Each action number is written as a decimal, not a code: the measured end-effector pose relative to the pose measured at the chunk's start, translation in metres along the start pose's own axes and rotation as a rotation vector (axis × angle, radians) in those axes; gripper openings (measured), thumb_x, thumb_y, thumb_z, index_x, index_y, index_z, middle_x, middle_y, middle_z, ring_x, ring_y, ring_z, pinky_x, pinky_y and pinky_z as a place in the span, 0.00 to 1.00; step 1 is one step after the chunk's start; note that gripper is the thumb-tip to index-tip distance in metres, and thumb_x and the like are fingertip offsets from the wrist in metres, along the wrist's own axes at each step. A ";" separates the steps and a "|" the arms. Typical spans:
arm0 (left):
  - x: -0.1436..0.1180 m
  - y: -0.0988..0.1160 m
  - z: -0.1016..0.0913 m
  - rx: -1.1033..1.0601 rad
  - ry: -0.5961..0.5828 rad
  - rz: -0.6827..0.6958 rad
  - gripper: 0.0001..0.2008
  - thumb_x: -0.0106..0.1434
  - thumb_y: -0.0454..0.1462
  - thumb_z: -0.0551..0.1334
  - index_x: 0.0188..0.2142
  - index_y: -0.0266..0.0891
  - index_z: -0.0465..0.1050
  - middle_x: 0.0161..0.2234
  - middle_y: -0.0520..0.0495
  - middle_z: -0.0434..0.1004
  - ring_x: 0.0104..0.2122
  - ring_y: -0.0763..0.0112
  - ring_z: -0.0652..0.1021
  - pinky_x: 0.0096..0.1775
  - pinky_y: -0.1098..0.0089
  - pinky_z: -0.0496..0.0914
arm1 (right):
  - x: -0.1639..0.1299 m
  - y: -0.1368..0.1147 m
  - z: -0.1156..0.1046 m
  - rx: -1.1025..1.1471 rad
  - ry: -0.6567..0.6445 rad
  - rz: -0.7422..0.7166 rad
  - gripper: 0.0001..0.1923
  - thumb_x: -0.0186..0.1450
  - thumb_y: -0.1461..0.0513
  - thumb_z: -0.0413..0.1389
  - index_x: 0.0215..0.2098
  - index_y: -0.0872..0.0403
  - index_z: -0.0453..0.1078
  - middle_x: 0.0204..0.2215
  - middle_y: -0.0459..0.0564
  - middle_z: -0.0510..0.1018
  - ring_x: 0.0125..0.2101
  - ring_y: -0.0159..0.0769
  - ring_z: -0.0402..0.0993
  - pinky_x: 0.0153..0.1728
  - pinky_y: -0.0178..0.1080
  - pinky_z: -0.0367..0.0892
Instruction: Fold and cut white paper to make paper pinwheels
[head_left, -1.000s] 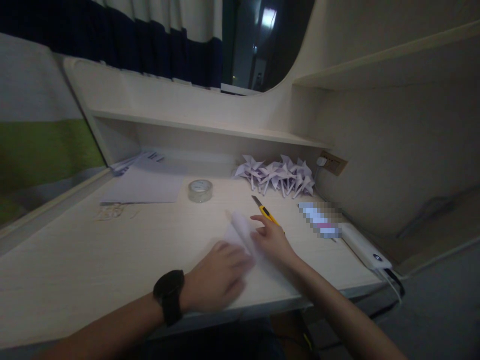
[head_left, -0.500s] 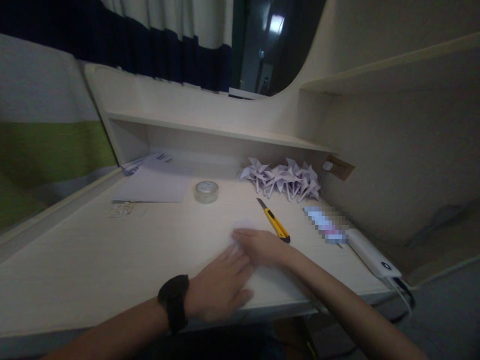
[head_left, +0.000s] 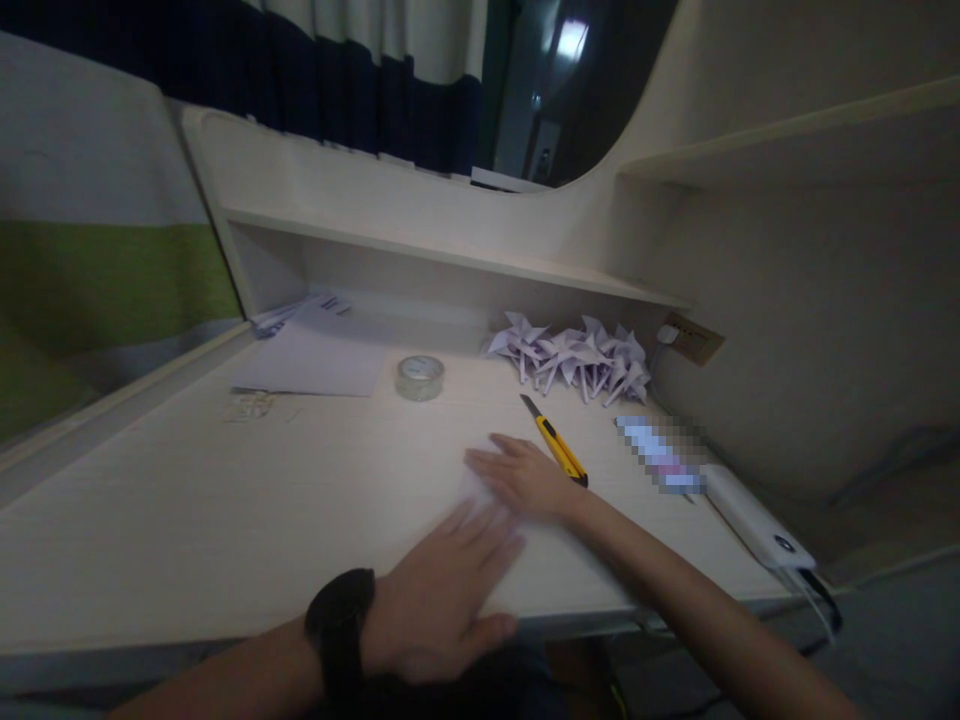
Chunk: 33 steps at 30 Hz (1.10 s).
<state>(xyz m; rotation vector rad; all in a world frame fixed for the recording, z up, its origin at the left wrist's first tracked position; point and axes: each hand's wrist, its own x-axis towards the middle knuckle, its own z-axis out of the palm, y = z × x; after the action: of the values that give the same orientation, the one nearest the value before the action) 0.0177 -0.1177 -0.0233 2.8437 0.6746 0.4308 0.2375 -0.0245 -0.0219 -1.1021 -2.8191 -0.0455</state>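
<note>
My left hand (head_left: pixel 442 595), with a black watch (head_left: pixel 341 628) on its wrist, lies flat near the desk's front edge. Its fingers are stretched out and slightly blurred. Just beyond it my right hand (head_left: pixel 531 478) rests palm down, fingers extended. Between and under the fingers shows a pale piece, apparently white paper (head_left: pixel 480 487), mostly covered and hard to make out against the desk. A yellow box cutter (head_left: pixel 559 448) with its blade out lies right beside my right hand. Neither hand grips anything.
A clear tape roll (head_left: pixel 420 378) stands near white paper sheets (head_left: pixel 319 355). Small rubber bands (head_left: pixel 251 405) lie at left. Several paper pinwheels (head_left: pixel 574 358) are piled at the back. A blurred-out phone (head_left: pixel 660 458) and a white power bank (head_left: pixel 757 520) with cables lie at right.
My hands, earlier overlapping, have spread apart. The left has drawn back toward the desk's front edge, and the right hand's fingers have opened out flat. The view has shifted slightly.
</note>
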 end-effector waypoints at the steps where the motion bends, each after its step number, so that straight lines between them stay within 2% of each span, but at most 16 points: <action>1: -0.001 0.000 0.000 -0.007 -0.004 -0.004 0.33 0.67 0.51 0.51 0.66 0.39 0.48 0.67 0.39 0.49 0.66 0.53 0.51 0.63 0.50 0.48 | 0.000 0.001 0.001 -0.007 0.005 0.011 0.24 0.73 0.54 0.38 0.65 0.45 0.54 0.63 0.39 0.61 0.64 0.49 0.49 0.59 0.53 0.53; 6: -0.001 0.000 0.003 -0.036 -0.007 -0.029 0.36 0.67 0.51 0.51 0.67 0.38 0.44 0.67 0.39 0.47 0.66 0.56 0.51 0.64 0.53 0.48 | 0.006 0.002 0.000 -0.060 0.041 0.062 0.24 0.73 0.53 0.38 0.65 0.44 0.55 0.62 0.37 0.62 0.64 0.50 0.49 0.60 0.55 0.51; 10: -0.014 0.007 0.012 0.028 0.058 -0.121 0.36 0.67 0.52 0.52 0.68 0.37 0.42 0.67 0.38 0.44 0.66 0.54 0.50 0.63 0.51 0.54 | 0.009 0.000 -0.003 -0.093 0.060 0.054 0.24 0.72 0.51 0.38 0.64 0.44 0.57 0.61 0.38 0.64 0.64 0.49 0.50 0.61 0.54 0.51; 15: -0.042 0.027 0.014 0.208 0.189 -0.145 0.40 0.66 0.51 0.54 0.68 0.36 0.38 0.66 0.36 0.50 0.63 0.53 0.60 0.57 0.56 0.65 | 0.007 -0.003 -0.003 -0.106 0.062 0.068 0.24 0.72 0.51 0.38 0.64 0.44 0.56 0.62 0.38 0.63 0.64 0.49 0.49 0.61 0.55 0.50; 22: -0.065 0.044 0.003 0.378 0.284 -0.110 0.39 0.65 0.47 0.56 0.68 0.34 0.41 0.62 0.37 0.61 0.59 0.58 0.67 0.56 0.63 0.66 | 0.006 -0.005 -0.001 -0.126 0.065 0.093 0.24 0.73 0.51 0.37 0.65 0.43 0.55 0.62 0.38 0.62 0.64 0.50 0.51 0.60 0.56 0.51; 27: -0.081 0.030 -0.003 0.406 0.288 -0.066 0.36 0.66 0.48 0.56 0.67 0.39 0.46 0.58 0.43 0.68 0.54 0.62 0.73 0.52 0.67 0.70 | 0.006 -0.005 0.003 -0.117 0.082 0.099 0.24 0.73 0.52 0.37 0.65 0.44 0.55 0.62 0.40 0.62 0.63 0.49 0.53 0.59 0.55 0.54; 33: -0.112 0.007 0.000 0.419 0.266 -0.048 0.31 0.66 0.44 0.56 0.66 0.46 0.50 0.59 0.51 0.68 0.54 0.64 0.73 0.53 0.68 0.70 | 0.005 -0.002 0.006 -0.065 0.081 0.112 0.24 0.73 0.53 0.38 0.64 0.44 0.56 0.62 0.40 0.62 0.62 0.48 0.55 0.59 0.53 0.56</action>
<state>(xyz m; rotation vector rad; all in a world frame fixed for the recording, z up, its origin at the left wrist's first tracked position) -0.0746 -0.1760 -0.0482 3.1800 0.9822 0.7492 0.2320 -0.0220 -0.0272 -1.2409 -2.6975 -0.1693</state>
